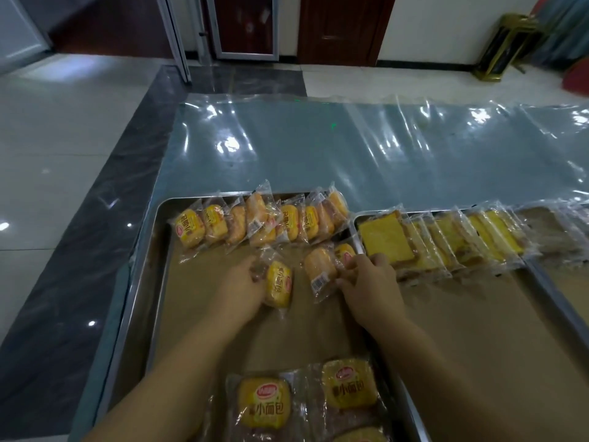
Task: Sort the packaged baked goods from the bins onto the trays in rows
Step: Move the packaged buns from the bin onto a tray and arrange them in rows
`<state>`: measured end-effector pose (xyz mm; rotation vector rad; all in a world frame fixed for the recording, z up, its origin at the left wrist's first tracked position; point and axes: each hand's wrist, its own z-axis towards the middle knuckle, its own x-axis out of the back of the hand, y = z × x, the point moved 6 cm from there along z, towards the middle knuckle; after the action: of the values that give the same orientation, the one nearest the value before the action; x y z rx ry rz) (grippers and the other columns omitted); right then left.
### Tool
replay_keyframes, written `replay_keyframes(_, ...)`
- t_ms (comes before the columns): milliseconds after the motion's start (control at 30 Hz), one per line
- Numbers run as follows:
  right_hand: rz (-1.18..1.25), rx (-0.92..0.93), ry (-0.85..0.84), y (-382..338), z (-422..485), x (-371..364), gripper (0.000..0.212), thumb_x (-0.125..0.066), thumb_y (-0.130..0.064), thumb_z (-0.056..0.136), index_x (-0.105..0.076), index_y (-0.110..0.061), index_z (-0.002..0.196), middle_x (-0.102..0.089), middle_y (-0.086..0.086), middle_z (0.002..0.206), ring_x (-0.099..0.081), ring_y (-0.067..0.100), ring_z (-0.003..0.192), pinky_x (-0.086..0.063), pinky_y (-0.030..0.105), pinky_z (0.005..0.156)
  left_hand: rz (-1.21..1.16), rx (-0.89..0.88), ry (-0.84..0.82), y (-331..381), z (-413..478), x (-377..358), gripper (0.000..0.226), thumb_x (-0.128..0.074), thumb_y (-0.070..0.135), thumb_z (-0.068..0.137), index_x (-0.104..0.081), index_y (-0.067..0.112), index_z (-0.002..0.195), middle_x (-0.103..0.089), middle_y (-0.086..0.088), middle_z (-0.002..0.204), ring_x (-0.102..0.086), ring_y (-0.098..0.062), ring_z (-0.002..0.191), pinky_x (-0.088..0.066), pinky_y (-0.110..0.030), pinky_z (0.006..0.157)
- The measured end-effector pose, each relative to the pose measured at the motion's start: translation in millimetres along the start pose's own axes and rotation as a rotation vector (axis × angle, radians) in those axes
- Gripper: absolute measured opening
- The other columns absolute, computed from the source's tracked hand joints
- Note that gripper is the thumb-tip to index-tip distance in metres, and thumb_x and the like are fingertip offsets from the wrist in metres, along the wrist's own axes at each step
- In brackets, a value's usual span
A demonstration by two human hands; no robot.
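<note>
The left hand (242, 287) is gripping a bun (278, 283) lying lengthwise away from the person; the right hand (369, 283) is pinching the neighbouring pack (320, 266) just beside it.

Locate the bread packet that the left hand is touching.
In the head view, the bread packet lies mid-left tray, beside the left hand, below the back row.
</note>
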<state>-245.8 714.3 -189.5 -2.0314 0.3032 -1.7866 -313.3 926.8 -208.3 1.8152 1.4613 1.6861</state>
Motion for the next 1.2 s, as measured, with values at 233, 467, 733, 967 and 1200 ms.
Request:
replay_keyframes(233,-0.207,0.145,-0.043,-14,-17,-14,0.032,-0.055,-0.038,0.089,-0.054,-0.027,0.119,-0.047,0.0,0.13,-0.039,0.025,0.115,-0.043,0.038,0.091,0.385,-0.317,0.099,-13,-21,11,0.046,-0.048,0.026,0.093,-0.04,0.034,0.137,-0.038,0.007,0.14,-0.029,-0.017,0.121,-0.035,-0.032,0.095)
replay_keyframes(467,-0.325,0.298,-0.175,-30,-21,-42,0.063,-0.06,-0.035,0.085,-0.029,-0.031,0.14,-0.035,0.004,0.142,-0.025,0.03,0.131,-0.036,0.041,0.102,0.555,-0.318,-0.113,-29,-25,-20,0.047,-0.037,0.04,0.097,-0.031,0.034,0.142,-0.02,0.009,0.154,-0.021,-0.022,0.137,-0.024,-0.035,0.11)
replay_keyframes(733,-0.4,0.387,-0.082,-38,-14,-46,0.05,-0.052,-0.026,0.09,-0.033,-0.025,0.136,-0.051,0.006,0.123,-0.049,0.026,0.109,-0.043,0.035,0.08,0.511,-0.256,-0.011,-50,-29,18,0.05,-0.045,0.052,0.089,-0.041,0.028,0.133,-0.034,0.007,0.144,-0.044,-0.013,0.119,-0.044,-0.032,0.096)
replay_keyframes(967,0.65,0.144,-0.265,-48,-6,-27,0.024,-0.039,-0.025,0.099,-0.06,-0.025,0.109,-0.064,-0.011,0.085,-0.059,-0.001,0.078,-0.047,0.018,0.065,0.529,-0.253,0.06,-60,-30,31,0.048,-0.053,0.04,0.089,-0.042,0.026,0.134,-0.036,0.005,0.144,-0.036,-0.016,0.128,-0.035,-0.033,0.104)
replay_keyframes(1200,0.179,-0.119,-0.416,-31,-5,-40,0.027,-0.039,-0.032,0.098,-0.055,-0.011,0.105,-0.064,0.006,0.096,-0.058,0.022,0.086,-0.045,0.033,0.07,0.492,-0.293,0.034,-59,-29,31,0.048,-0.054,0.022,0.09,-0.044,0.024,0.136,-0.029,0.006,0.15,-0.027,-0.016,0.136,-0.024,-0.032,0.11)
